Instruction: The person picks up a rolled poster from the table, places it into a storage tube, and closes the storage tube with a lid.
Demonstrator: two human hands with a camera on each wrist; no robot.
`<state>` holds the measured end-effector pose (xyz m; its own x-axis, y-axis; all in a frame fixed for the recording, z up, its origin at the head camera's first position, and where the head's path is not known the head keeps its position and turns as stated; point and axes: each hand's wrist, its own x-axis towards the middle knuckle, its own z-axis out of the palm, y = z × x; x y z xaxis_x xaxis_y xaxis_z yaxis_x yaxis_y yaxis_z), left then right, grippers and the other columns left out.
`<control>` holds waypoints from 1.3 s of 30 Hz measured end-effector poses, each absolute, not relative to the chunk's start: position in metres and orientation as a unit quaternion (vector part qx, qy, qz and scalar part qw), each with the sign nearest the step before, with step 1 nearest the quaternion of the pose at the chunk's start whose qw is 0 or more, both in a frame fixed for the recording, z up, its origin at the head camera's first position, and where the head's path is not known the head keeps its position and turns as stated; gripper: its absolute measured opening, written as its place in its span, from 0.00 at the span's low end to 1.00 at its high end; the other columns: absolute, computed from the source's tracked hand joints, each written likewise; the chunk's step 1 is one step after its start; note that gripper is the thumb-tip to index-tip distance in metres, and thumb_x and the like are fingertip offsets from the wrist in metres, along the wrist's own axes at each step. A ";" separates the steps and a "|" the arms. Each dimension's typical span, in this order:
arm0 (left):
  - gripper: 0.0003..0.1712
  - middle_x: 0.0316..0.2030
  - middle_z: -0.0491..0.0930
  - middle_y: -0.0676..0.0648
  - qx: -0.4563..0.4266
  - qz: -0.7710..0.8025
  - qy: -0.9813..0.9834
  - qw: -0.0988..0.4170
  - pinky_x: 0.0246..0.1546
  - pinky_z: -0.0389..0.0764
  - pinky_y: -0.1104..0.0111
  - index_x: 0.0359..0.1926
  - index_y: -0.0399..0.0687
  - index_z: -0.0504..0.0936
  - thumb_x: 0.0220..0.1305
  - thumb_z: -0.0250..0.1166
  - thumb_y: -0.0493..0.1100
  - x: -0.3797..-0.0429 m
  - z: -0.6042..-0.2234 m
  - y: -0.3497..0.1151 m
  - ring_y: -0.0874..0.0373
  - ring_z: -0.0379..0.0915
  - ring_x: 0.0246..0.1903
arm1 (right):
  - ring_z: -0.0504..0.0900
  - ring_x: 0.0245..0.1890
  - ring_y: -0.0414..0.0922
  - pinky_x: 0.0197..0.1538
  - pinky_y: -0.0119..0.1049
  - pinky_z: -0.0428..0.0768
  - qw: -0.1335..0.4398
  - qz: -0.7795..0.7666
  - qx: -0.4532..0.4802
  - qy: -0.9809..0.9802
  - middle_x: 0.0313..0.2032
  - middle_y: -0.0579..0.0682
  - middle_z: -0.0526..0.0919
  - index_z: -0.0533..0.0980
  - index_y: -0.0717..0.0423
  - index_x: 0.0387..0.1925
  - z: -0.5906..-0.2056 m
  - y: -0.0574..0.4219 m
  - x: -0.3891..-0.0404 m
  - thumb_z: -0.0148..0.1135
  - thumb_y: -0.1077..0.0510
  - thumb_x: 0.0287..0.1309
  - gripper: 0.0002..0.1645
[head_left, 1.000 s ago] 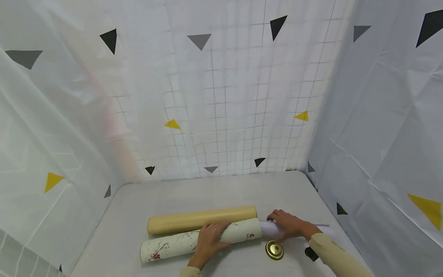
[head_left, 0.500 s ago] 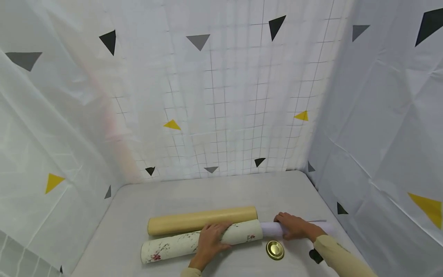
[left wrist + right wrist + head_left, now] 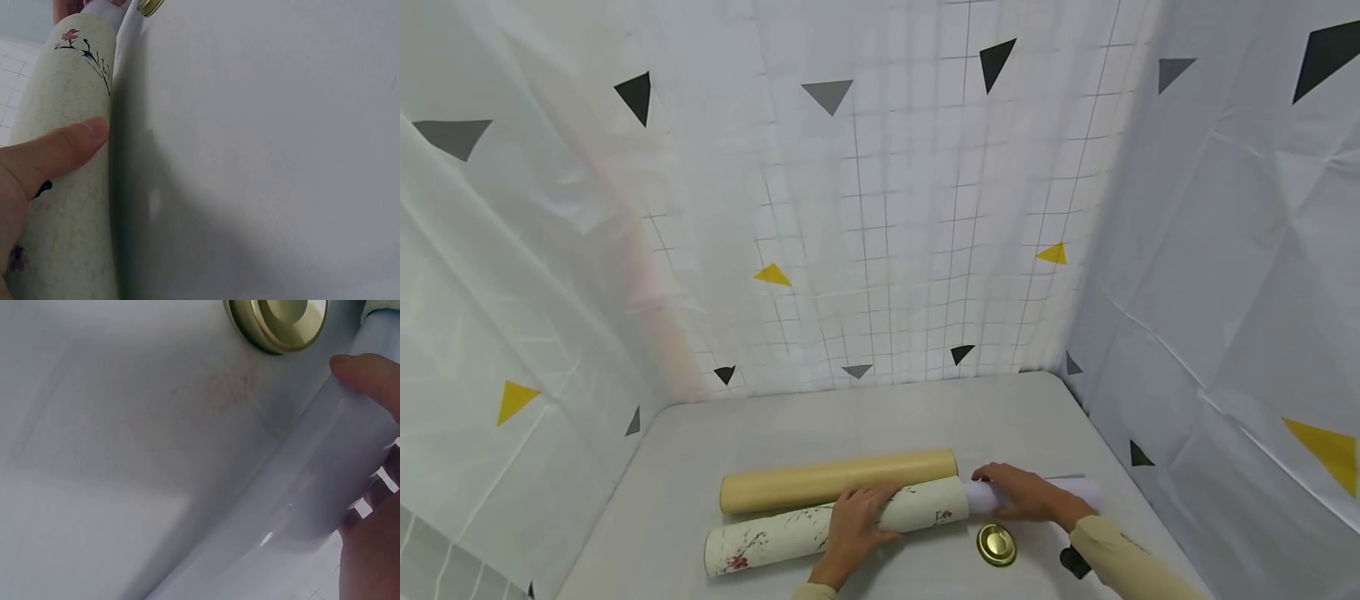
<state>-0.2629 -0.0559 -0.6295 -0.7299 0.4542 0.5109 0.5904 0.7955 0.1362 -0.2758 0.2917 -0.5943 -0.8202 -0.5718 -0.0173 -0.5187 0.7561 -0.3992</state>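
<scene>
A pale floral cardboard tube (image 3: pixel 775 537) lies across the table, its open end toward the right. My left hand (image 3: pixel 853 525) grips it around the middle, thumb on the near side; the left wrist view shows that thumb (image 3: pixel 69 140) across the tube. Out of the tube's right end sticks a rolled sheet of glossy pale lavender paper (image 3: pixel 1082 492). My right hand (image 3: pixel 1026 493) holds this roll just outside the opening. In the right wrist view the thumb lies along the roll (image 3: pixel 294 500) and the fingers curl round its other side. The roll's inner end is hidden inside the tube.
A plain tan tube (image 3: pixel 835 479) lies right behind the floral one. A round gold lid (image 3: pixel 997 545) rests on the white table (image 3: pixel 880 417) in front of the opening. White sheeting with triangle marks (image 3: pixel 910 208) surrounds the table's back and sides.
My right hand first slid right along the roll, then moved back left with it. The roll's outer end is now closer to the floral tube. The left hand has stayed in place.
</scene>
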 end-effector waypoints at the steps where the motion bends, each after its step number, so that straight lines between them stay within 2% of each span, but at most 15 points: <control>1: 0.53 0.51 0.89 0.61 -0.285 -0.147 -0.918 0.232 0.53 0.83 0.61 0.62 0.63 0.82 0.25 0.87 0.62 -0.263 -0.630 -0.056 0.63 0.86 0.49 | 0.81 0.58 0.50 0.61 0.50 0.82 0.072 -0.198 -0.290 0.934 0.59 0.50 0.81 0.73 0.53 0.64 -0.594 0.290 -0.275 0.76 0.53 0.56 0.36; 10: 0.53 0.51 0.89 0.61 -0.291 -0.155 -0.910 0.251 0.51 0.82 0.61 0.60 0.62 0.83 0.22 0.88 0.62 -0.262 -0.634 -0.053 0.63 0.86 0.48 | 0.81 0.60 0.53 0.63 0.52 0.80 0.072 -0.223 -0.296 0.926 0.60 0.53 0.81 0.71 0.56 0.64 -0.591 0.280 -0.271 0.75 0.54 0.57 0.36; 17: 0.54 0.53 0.88 0.62 -0.285 -0.144 -0.917 0.238 0.52 0.83 0.61 0.61 0.64 0.82 0.24 0.87 0.64 -0.260 -0.635 -0.054 0.63 0.86 0.49 | 0.78 0.61 0.53 0.63 0.54 0.79 0.047 -0.200 -0.315 0.926 0.60 0.52 0.81 0.72 0.57 0.65 -0.596 0.277 -0.272 0.74 0.48 0.59 0.36; 26: 0.54 0.51 0.89 0.61 -0.285 -0.152 -0.913 0.248 0.52 0.82 0.62 0.61 0.62 0.83 0.22 0.87 0.62 -0.262 -0.633 -0.056 0.62 0.86 0.48 | 0.72 0.62 0.58 0.65 0.67 0.69 0.038 -0.173 -0.243 0.954 0.59 0.53 0.78 0.73 0.56 0.62 -0.596 0.294 -0.265 0.83 0.51 0.46 0.43; 34: 0.53 0.52 0.89 0.61 -0.283 -0.158 -0.914 0.245 0.53 0.82 0.60 0.60 0.61 0.83 0.23 0.88 0.61 -0.261 -0.631 -0.055 0.62 0.86 0.49 | 0.73 0.62 0.59 0.65 0.68 0.68 0.031 -0.157 -0.220 0.962 0.57 0.53 0.79 0.74 0.53 0.55 -0.602 0.308 -0.266 0.77 0.63 0.44 0.34; 39: 0.53 0.53 0.88 0.61 -0.281 -0.161 -0.915 0.238 0.54 0.82 0.60 0.61 0.61 0.83 0.23 0.88 0.61 -0.261 -0.632 -0.055 0.62 0.86 0.50 | 0.74 0.60 0.56 0.64 0.66 0.70 0.026 -0.153 -0.224 0.962 0.55 0.49 0.81 0.76 0.49 0.54 -0.606 0.305 -0.267 0.78 0.60 0.46 0.31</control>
<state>-0.2607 -0.0546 -0.6324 -0.7282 0.4379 0.5272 0.5916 0.7900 0.1610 -0.2670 0.3050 -0.6059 -0.8978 -0.4400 0.0178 -0.4239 0.8526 -0.3056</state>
